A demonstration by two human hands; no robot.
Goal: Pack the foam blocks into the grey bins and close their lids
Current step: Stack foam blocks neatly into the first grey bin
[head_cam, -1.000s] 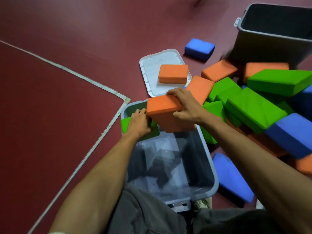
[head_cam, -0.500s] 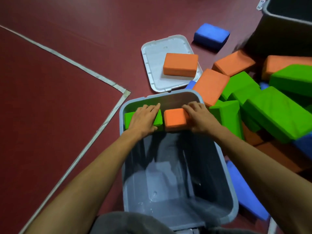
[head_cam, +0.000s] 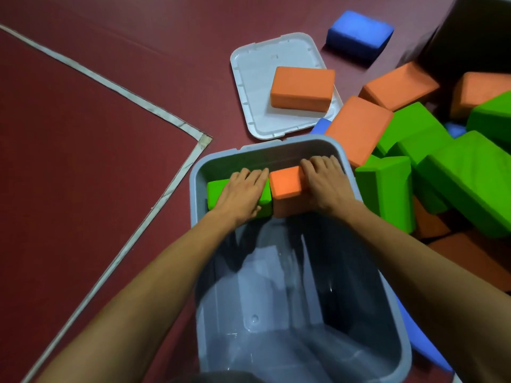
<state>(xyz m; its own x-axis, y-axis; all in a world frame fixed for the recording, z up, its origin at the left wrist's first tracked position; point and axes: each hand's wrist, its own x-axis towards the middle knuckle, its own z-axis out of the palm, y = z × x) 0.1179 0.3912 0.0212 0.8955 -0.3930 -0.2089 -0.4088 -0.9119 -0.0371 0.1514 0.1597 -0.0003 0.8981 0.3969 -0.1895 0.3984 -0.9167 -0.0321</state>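
While both hands are down in the grey bin (head_cam: pixel 194 194), we see two foam blocks side by side against its far wall: green block (head_cam: pixel 217 193) on the left, orange block (head_cam: pixel 286 189) on the right, the two touching. Their tops sit just below the rim. We can't tell what they rest on.

Left hand (head_cam: pixel 243 193): flat on top of the green block, fingers straight and together, tips at the seam between the two blocks. Nothing gripped.

Right hand (head_cam: pixel 325 186): laid over the right end of the orange block, fingers stretched out toward the far wall, pressing rather than clasping. Thumb hidden.

Lid (head_cam: pixel 254 78): off, lying on the floor (head_cam: pixel 83 161) just past the bin's far end, with a second orange block (head_cam: pixel 302 88) flat on it.

Pile (head_cam: pixel 470 175) of green, orange and blue blocks: jumbled on the floor right of the bin, nearest green one just beside the right wall.

Lone blue block (head_cam: pixel 359 31): on the floor beyond the lid.

Second bin (head_cam: pixel 470 29): dark, top right, mostly cropped.

Tape line (head_cam: pixel 110 81): white, corners on the floor left of the bin.
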